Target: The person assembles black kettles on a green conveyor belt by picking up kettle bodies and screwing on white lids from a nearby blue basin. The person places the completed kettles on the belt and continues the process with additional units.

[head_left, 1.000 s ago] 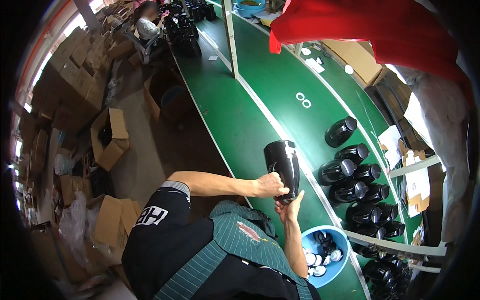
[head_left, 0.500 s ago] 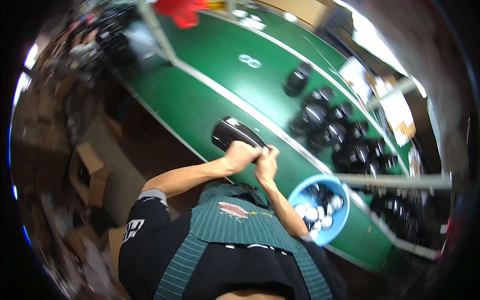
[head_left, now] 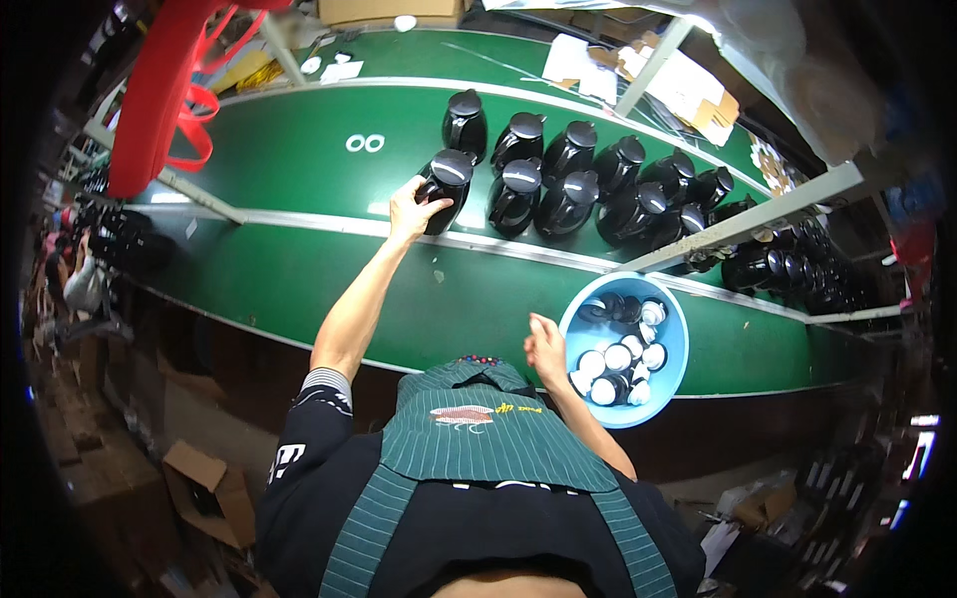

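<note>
My left hand (head_left: 415, 211) is closed around the side of a glossy black jug (head_left: 451, 199) with a dark lid. This jug stands upright at the front of a group of similar black jugs (head_left: 566, 204), just behind the metal strip dividing the green table. My right hand (head_left: 543, 349) hovers over the table's front part, its fingers loosely apart and nothing visible in them. Beside it, to the right, a light blue tub (head_left: 680, 344) holds several round white and black lids (head_left: 618, 356).
Two white rings (head_left: 365, 144) lie on the green table (head_left: 299, 169), left of the jugs. Metal posts (head_left: 743, 217) rise on the right. A red bag (head_left: 155, 110) hangs at the upper left. An open cardboard box (head_left: 209, 488) sits on the floor at lower left.
The jug went from lying tilted between both hands to standing upright beside the others, held by my left hand alone. My right hand has let go of it. The view has turned.
</note>
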`<act>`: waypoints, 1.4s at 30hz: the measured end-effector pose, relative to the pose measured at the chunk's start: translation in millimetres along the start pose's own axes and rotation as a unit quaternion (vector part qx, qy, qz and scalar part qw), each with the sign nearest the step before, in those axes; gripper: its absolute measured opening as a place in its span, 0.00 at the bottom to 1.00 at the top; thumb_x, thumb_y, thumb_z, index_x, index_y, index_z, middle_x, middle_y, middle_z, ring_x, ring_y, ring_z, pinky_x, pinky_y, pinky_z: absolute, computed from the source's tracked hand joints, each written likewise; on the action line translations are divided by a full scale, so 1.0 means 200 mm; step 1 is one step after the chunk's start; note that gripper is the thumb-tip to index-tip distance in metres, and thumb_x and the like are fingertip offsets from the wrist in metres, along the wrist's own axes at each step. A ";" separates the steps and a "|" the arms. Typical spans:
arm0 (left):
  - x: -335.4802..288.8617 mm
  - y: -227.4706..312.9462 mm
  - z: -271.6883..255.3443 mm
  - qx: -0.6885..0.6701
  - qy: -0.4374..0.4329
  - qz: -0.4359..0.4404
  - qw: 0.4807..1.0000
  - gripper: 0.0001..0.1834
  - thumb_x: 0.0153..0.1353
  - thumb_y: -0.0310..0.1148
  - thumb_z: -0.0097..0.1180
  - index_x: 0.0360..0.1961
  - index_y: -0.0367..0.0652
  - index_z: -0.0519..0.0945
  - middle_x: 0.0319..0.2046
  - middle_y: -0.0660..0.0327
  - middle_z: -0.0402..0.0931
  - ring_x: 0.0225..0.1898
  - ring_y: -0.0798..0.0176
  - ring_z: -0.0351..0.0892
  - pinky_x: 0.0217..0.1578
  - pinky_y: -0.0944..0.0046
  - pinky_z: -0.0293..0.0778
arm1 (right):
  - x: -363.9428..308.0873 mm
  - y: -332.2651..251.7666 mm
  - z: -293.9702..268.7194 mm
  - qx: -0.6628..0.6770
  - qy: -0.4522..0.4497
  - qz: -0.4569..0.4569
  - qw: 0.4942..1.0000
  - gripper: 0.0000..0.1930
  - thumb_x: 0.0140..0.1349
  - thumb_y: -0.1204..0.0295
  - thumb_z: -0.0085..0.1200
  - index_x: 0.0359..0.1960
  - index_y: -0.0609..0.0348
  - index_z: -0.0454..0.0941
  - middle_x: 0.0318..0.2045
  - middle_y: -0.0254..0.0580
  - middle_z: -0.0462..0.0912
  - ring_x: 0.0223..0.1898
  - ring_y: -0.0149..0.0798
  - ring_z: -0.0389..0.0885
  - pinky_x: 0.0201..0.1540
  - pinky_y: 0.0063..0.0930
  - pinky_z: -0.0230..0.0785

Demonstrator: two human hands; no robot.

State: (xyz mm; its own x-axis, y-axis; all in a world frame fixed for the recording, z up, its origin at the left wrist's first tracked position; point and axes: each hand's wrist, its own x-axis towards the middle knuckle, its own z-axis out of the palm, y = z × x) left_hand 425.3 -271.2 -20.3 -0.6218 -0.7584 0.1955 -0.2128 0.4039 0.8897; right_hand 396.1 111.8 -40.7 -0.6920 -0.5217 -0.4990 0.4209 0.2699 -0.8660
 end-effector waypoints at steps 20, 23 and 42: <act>-1.41 -0.72 0.07 0.425 -0.266 0.046 0.864 0.41 0.59 0.40 0.59 0.75 0.51 0.65 0.78 0.54 0.56 0.79 0.43 0.51 0.73 0.32 0.53 | -0.31 0.83 -0.52 -0.350 0.645 0.056 0.677 0.37 0.64 0.63 0.64 0.68 0.74 0.63 0.65 0.68 0.68 0.67 0.62 0.67 0.69 0.59 0.59; -1.47 -0.76 -0.05 0.304 -0.274 0.035 0.912 0.41 0.54 0.39 0.66 0.71 0.55 0.70 0.76 0.57 0.59 0.78 0.49 0.55 0.74 0.39 0.57 | -0.25 0.83 -0.59 -0.287 0.623 0.021 0.728 0.37 0.64 0.63 0.63 0.68 0.73 0.64 0.64 0.66 0.69 0.66 0.61 0.68 0.69 0.58 0.61; -1.53 -0.69 -0.07 0.255 -0.162 0.037 0.953 0.22 0.57 0.35 0.70 0.51 0.46 0.77 0.63 0.56 0.71 0.69 0.50 0.68 0.68 0.46 0.65 | -0.27 1.06 -0.80 0.557 0.190 -0.037 0.808 0.35 0.61 0.62 0.61 0.68 0.68 0.69 0.60 0.58 0.79 0.62 0.56 0.78 0.66 0.49 0.73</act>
State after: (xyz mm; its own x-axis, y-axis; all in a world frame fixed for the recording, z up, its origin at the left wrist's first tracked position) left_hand 655.8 -102.8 -196.3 -0.8310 -0.5549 0.0387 -0.4476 0.7084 0.5458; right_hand 429.2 327.0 -202.2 -0.7805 -0.1602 -0.6043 0.4903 -0.7566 -0.4327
